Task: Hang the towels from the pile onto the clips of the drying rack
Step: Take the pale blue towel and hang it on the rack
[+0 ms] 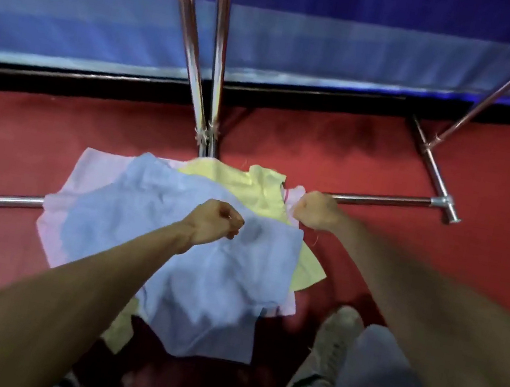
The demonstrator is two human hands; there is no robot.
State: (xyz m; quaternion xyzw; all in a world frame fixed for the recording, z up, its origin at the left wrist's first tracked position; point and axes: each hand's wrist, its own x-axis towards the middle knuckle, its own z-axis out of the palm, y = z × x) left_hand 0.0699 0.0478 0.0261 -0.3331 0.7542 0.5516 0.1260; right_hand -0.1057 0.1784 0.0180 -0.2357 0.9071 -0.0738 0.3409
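Towel pile [171, 240] lay on the red floor [389, 148], across the rack's base bar [381, 199]. Your left hand [215, 222] gripped the top blue towel [140, 225]. Your right hand [315, 210] was curled beside a pink corner [295, 196]; grip unclear.

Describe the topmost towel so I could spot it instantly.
Look at the red floor at the foot of the metal drying rack. There the pale blue towel lies crumpled, gripped by the left hand; it tops the pink towel and the yellow towel.
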